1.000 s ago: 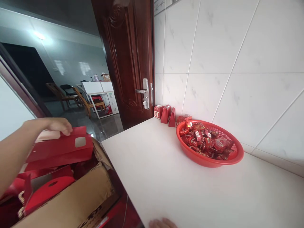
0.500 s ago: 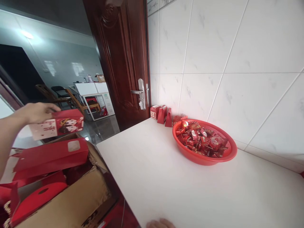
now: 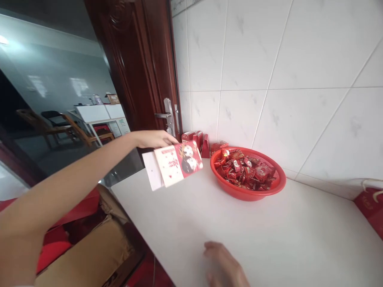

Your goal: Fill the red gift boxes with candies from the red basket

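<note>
The left hand (image 3: pixel 157 138) grasps the printed carton (image 3: pixel 178 164) by its far edge, perhaps to leave its face uncovered, above the white table (image 3: pixel 284 235) near the red basket (image 3: pixel 243 194), while the right hand (image 3: pixel 226 264), loosely curled, seems to hold nothing.

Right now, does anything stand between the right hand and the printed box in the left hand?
Nothing visible does. Between the right hand and the box in the left hand, only the table shows. The red basin sits right of that line in the picture.
</note>
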Motion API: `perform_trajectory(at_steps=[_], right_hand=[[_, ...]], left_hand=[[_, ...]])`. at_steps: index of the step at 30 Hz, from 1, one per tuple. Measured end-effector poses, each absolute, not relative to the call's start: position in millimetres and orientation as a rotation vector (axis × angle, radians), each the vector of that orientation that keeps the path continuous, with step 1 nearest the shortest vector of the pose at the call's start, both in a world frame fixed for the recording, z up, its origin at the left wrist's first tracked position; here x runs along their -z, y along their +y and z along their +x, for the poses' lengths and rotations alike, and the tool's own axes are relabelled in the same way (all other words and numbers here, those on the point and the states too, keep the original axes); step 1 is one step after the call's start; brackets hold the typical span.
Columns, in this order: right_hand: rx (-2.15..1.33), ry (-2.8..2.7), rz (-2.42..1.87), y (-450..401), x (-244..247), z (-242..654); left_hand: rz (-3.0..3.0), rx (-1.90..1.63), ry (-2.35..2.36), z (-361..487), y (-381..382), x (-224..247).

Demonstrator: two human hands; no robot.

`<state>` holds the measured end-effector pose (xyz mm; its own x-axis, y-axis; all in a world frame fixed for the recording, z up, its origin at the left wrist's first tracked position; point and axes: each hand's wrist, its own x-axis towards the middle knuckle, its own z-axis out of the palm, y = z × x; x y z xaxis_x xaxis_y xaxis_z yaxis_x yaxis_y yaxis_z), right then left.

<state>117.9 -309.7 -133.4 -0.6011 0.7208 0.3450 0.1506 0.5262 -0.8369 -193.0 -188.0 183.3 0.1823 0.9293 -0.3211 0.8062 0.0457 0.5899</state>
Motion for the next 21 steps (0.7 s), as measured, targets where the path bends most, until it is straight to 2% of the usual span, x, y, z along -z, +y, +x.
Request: perform_trajectory(at_steps=[5,8,12,15,21], right_hand=[[-1.027,-1.675,-0.981,-272,117,135],[-1.039,-1.641,-0.968,-259,108,142],[-1.346,-1.575,-0.851,-259,102,138],[-1.447,-1.493,-0.813,-258,99,134],[-1.186,-1.523,-1.05,-245,105,136]], left_hand=[[1.825,0.325,1.14,-129,-149,-128],[1.891,0.519,0.894,-83,-134,-97],[1.998,0.641,0.707,-22,-126,-80],[2.1,0.585,0.659,4,-130,-85],[2.106,0.124,0.815,-17,-144,-105]])
